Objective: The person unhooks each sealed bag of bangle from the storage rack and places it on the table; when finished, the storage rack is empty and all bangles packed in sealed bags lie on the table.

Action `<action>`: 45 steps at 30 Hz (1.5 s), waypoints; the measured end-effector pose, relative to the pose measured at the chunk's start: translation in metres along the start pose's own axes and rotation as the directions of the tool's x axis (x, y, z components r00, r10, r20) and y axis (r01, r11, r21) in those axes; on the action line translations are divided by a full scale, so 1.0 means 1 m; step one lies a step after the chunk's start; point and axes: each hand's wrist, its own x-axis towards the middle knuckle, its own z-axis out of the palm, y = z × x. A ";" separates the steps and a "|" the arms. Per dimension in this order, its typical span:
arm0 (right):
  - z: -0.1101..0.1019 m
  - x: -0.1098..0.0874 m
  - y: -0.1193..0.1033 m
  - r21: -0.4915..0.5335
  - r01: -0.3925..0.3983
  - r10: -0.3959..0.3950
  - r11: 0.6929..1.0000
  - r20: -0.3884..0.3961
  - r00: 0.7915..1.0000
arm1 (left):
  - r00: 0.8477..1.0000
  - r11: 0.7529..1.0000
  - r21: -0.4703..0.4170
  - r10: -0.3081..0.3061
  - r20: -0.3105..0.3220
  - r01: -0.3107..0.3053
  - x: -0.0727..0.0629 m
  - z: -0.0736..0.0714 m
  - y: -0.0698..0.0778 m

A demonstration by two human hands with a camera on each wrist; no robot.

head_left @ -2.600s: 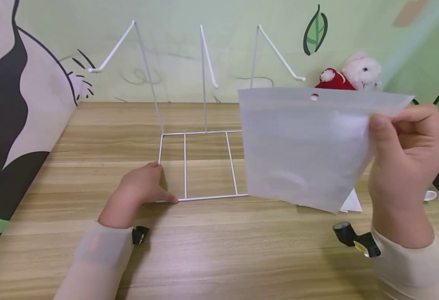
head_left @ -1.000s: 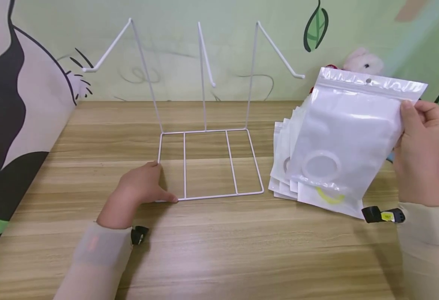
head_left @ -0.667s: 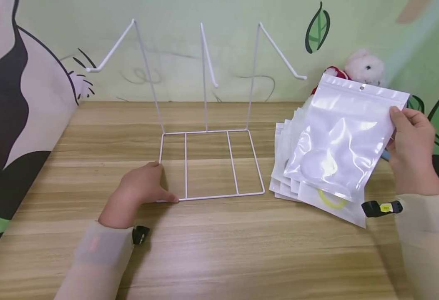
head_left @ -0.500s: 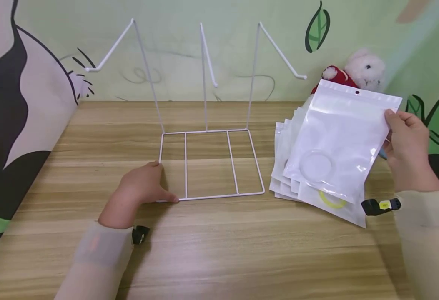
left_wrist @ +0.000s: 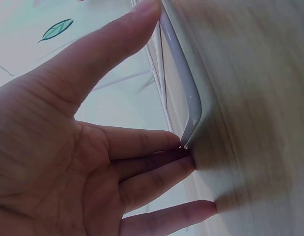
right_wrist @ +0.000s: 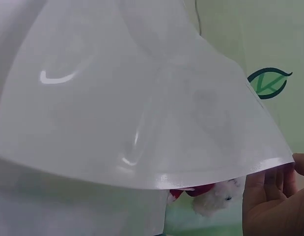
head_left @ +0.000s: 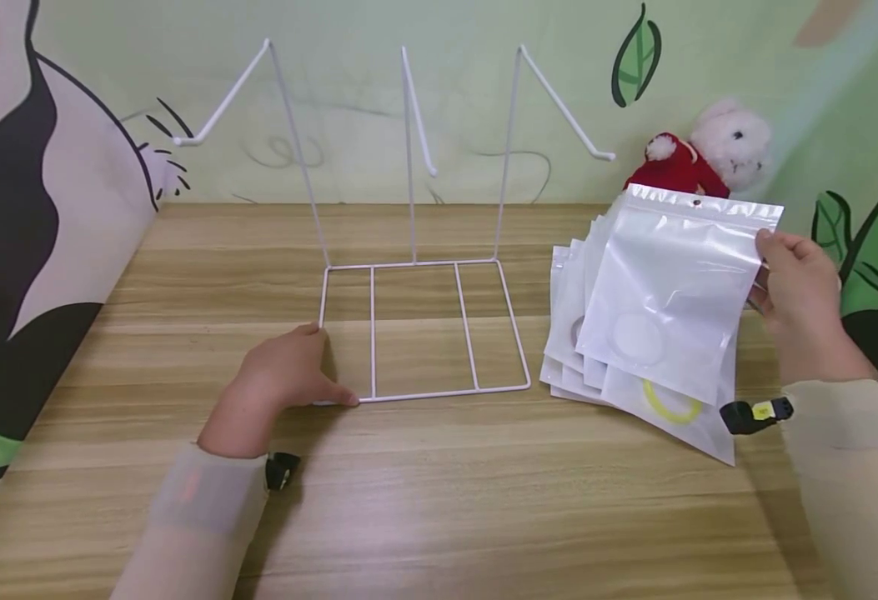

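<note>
My right hand (head_left: pixel 802 279) pinches the upper right edge of a white zip-lock bag (head_left: pixel 671 267) between thumb and fingers. A round ring shape shows through the bag's lower part. It overlaps a fanned pile of similar white bags (head_left: pixel 569 333), one with a yellow ring (head_left: pixel 671 404) showing through. In the right wrist view the bag (right_wrist: pixel 142 108) fills most of the picture. A white wire rack (head_left: pixel 423 395) with three upright hooks stands left of the pile. My left hand (head_left: pixel 284 367) rests at its front left corner, thumb on the front bar and fairly straight fingers at the side bar.
A white plush toy (head_left: pixel 731 142) in red sits behind the pile against the painted wall (head_left: pixel 439 108). The rack's hooked arms (head_left: pixel 566 104) reach forward above the wooden table (head_left: pixel 446 500).
My right hand has brought the bag down and to the right onto the pile, which it largely hid earlier. Since then it has slid slightly lower and left. My left hand has stayed put.
</note>
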 end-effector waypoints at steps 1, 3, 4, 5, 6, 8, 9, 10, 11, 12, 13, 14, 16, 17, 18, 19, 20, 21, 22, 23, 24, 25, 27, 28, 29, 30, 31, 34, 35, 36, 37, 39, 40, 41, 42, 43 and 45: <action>0.000 0.000 0.001 -0.022 -0.007 0.007 1.000 -0.001 1.000 | 1.000 1.000 0.000 0.001 0.001 -0.001 0.000 0.000 0.000; 0.000 0.001 0.003 -0.057 -0.022 0.021 0.998 -0.005 1.000 | 1.000 1.000 -0.002 0.001 0.003 -0.001 0.000 0.001 0.000; 0.000 0.002 0.005 -0.070 -0.029 0.029 0.997 -0.007 1.000 | 1.000 1.000 -0.002 0.001 0.005 -0.001 0.000 0.001 0.000; 0.000 0.002 0.006 -0.081 -0.034 0.034 0.996 -0.007 0.999 | 1.000 1.000 -0.002 0.002 0.005 -0.002 0.000 0.002 0.000; 0.000 0.003 0.007 -0.101 -0.041 0.040 0.994 -0.010 0.999 | 1.000 1.000 -0.001 0.002 0.005 -0.002 0.000 0.003 0.000; 0.001 0.004 0.010 -0.116 -0.048 0.047 0.992 -0.013 0.999 | 1.000 1.000 -0.001 0.002 0.005 -0.002 -0.001 0.004 -0.001; 0.002 0.005 0.011 -0.136 -0.051 0.049 0.989 -0.016 0.999 | 1.000 1.000 0.000 0.001 0.004 -0.001 -0.001 0.005 -0.002; 0.003 0.005 0.013 -0.151 -0.053 0.051 0.987 -0.017 0.999 | 1.000 1.000 0.000 0.000 0.001 0.000 -0.002 0.005 -0.003; 0.004 0.006 0.014 -0.171 -0.055 0.053 0.984 -0.018 0.998 | 1.000 1.000 -0.001 -0.002 0.000 0.002 -0.002 0.006 -0.003; 0.005 0.006 0.015 -0.198 -0.060 0.058 0.978 -0.019 0.998 | 1.000 1.000 -0.002 -0.003 -0.002 0.003 -0.003 0.006 -0.004; 0.006 0.007 0.016 -0.219 -0.063 0.060 0.974 -0.016 0.998 | 1.000 1.000 -0.003 -0.004 -0.002 0.004 -0.003 0.007 -0.005; 0.007 0.007 0.017 -0.246 -0.065 0.065 0.967 -0.011 0.998 | 1.000 1.000 -0.005 -0.005 -0.002 0.005 -0.004 0.007 -0.005; 0.009 0.007 0.019 -0.278 -0.067 0.075 0.958 0.018 0.997 | 1.000 1.000 -0.007 -0.004 -0.004 0.004 -0.005 0.007 -0.005; 0.009 0.008 0.020 -0.289 -0.066 0.081 0.955 0.040 0.996 | 1.000 1.000 -0.007 -0.002 -0.004 0.002 -0.005 0.007 -0.005; 0.010 0.008 0.020 -0.298 -0.061 0.085 0.953 0.068 0.994 | 1.000 1.000 -0.008 -0.002 -0.004 0.002 -0.005 0.008 -0.006; 0.010 0.008 0.020 -0.306 -0.057 0.090 0.950 0.094 0.992 | 1.000 1.000 -0.008 -0.001 -0.004 0.001 -0.005 0.008 -0.006; 0.011 0.008 0.021 -0.312 -0.054 0.095 0.949 0.118 0.988 | 1.000 1.000 -0.008 0.000 -0.004 0.000 -0.005 0.008 -0.005; 0.011 0.008 0.021 -0.326 -0.049 0.099 0.944 0.138 0.985 | 1.000 1.000 -0.009 0.000 -0.006 0.000 -0.005 0.008 -0.005; 0.012 0.008 0.021 -0.343 -0.041 0.100 0.938 0.156 0.983 | 1.000 1.000 -0.008 0.000 -0.006 0.000 -0.005 0.008 -0.005; 0.013 0.008 0.021 -0.361 -0.030 0.099 0.932 0.171 0.980 | 1.000 1.000 -0.007 0.001 -0.006 -0.001 -0.005 0.007 -0.005; 0.013 0.008 0.021 -0.383 -0.019 0.095 0.924 0.181 0.979 | 1.000 1.000 -0.006 0.001 -0.005 -0.001 -0.005 0.007 -0.005; 0.014 0.008 0.021 -0.403 -0.011 0.093 0.915 0.186 0.978 | 1.000 1.000 -0.004 0.002 -0.005 -0.002 -0.005 0.007 -0.004; 0.014 0.007 0.021 -0.428 0.007 0.087 0.904 0.201 0.976 | 1.000 1.000 0.000 0.002 -0.002 -0.002 -0.004 0.006 -0.003; 0.015 0.008 0.021 -0.430 0.013 0.086 0.903 0.210 0.974 | 1.000 1.000 0.002 0.003 0.001 -0.003 -0.004 0.006 -0.003; 0.015 0.008 0.022 -0.436 0.016 0.087 0.900 0.214 0.973 | 1.000 1.000 0.004 0.002 0.003 -0.002 -0.004 0.006 -0.003; 0.015 0.008 0.022 -0.443 0.014 0.090 0.896 0.213 0.973 | 1.000 1.000 0.005 0.001 0.004 -0.001 -0.004 0.006 -0.003; 0.015 0.008 0.022 -0.450 0.011 0.094 0.893 0.212 0.973 | 1.000 1.000 0.005 0.001 0.005 -0.001 -0.003 0.006 -0.003; 0.016 0.008 0.023 -0.472 0.011 0.100 0.881 0.211 0.972 | 1.000 1.000 0.003 0.003 0.002 -0.003 -0.003 0.007 -0.002; 0.016 0.008 0.023 -0.473 0.013 0.101 0.881 0.214 0.971 | 1.000 1.000 0.002 0.004 -0.003 -0.004 -0.002 0.007 -0.002; 0.015 0.008 0.023 -0.470 0.016 0.100 0.882 0.220 0.970 | 1.000 1.000 0.001 0.007 -0.007 -0.007 -0.002 0.007 -0.002; 0.015 0.008 0.024 -0.456 0.020 0.097 0.890 0.231 0.968 | 1.000 1.000 0.001 0.011 -0.012 -0.011 -0.002 0.006 -0.001; 0.014 0.007 0.024 -0.433 0.029 0.090 0.901 0.253 0.963 | 1.000 1.000 0.003 0.018 -0.020 -0.018 -0.001 0.006 -0.001; 0.013 0.007 0.024 -0.418 0.034 0.087 0.908 0.267 0.960 | 1.000 1.000 0.004 0.022 -0.023 -0.022 -0.001 0.006 -0.001; 0.012 0.007 0.024 -0.411 0.039 0.084 0.911 0.277 0.957 | 0.999 1.000 0.005 0.024 -0.025 -0.024 0.000 0.006 -0.001; 0.012 0.007 0.024 -0.410 0.047 0.080 0.911 0.288 0.954 | 0.999 1.000 0.006 0.025 -0.025 -0.025 0.000 0.005 -0.001; 0.011 0.007 0.024 -0.408 0.053 0.078 0.912 0.298 0.951 | 0.999 1.000 0.006 0.025 -0.024 -0.025 0.000 0.005 -0.001; 0.012 0.006 0.022 -0.418 0.061 0.079 0.906 0.310 0.947 | 0.999 1.000 0.007 0.025 -0.023 -0.025 0.001 0.005 -0.001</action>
